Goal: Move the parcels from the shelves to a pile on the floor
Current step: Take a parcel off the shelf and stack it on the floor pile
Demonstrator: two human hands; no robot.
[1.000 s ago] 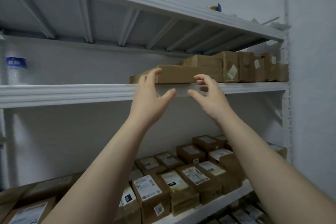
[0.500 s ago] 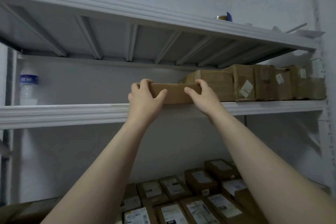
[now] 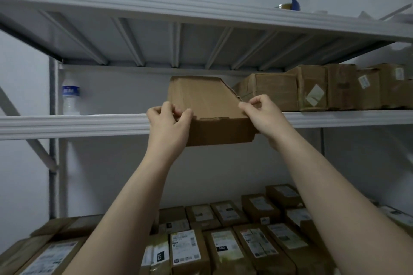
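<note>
1. While the head view looks up at the racking, the left hand [image 3: 168,128] and right hand [image 3: 264,116] are both clamped on the near corners of a flat brown parcel [image 3: 206,107] at centre frame, thumbs beneath and fingers curled over its top edge.
2. The parcel overhangs the middle shelf [image 3: 73,124], its near end below the shelf lip and its far end tipped up over the shelf.
3. More parcels [image 3: 312,88] sit just to its right on that shelf; a water bottle [image 3: 70,96] stands at centre left, and labelled boxes [image 3: 225,245] fill the lower shelf along the bottom of the frame.
4. Risk, as I judge it: the hold is only at two corners, so a heavy or shifting load could twist the parcel out of the fingers and drop it onto the boxes below.
5. Compared with half a second ago, the parcel has slid out from lying flat on the shelf and now tilts toward the person.
</note>
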